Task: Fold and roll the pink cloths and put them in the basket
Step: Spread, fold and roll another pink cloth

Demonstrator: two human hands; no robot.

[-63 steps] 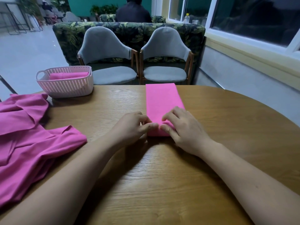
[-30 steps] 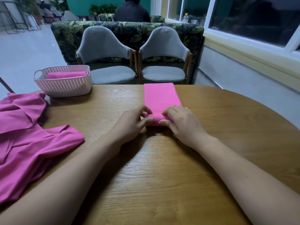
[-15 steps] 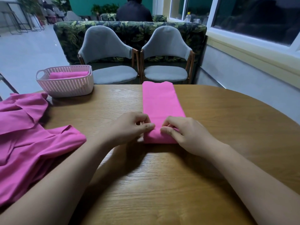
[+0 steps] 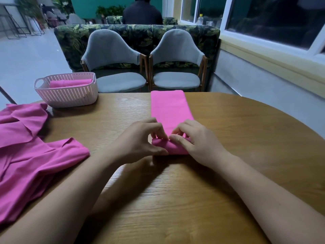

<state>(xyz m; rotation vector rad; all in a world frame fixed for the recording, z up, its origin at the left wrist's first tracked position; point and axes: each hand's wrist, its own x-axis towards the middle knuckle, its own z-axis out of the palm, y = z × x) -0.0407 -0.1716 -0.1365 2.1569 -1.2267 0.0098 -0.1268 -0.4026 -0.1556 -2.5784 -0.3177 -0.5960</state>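
Observation:
A pink cloth (image 4: 168,106) folded into a long strip lies on the wooden table (image 4: 175,199), stretching away from me. Its near end is curled into a small roll (image 4: 173,147). My left hand (image 4: 140,140) and my right hand (image 4: 195,140) both pinch that roll, fingers on top and thumbs at its near side. A pale pink perforated basket (image 4: 70,95) stands at the far left of the table with one rolled pink cloth (image 4: 70,83) inside. A heap of unfolded pink cloths (image 4: 29,152) lies at the left edge.
Two grey chairs (image 4: 112,67) stand behind the table's far edge, with a leaf-patterned sofa back behind them. A person sits beyond it, facing away. A window wall runs along the right.
The cloth's near end has gone from flat to a small roll under my fingers. Both hands stayed at that end, shifting slightly as they curled it.

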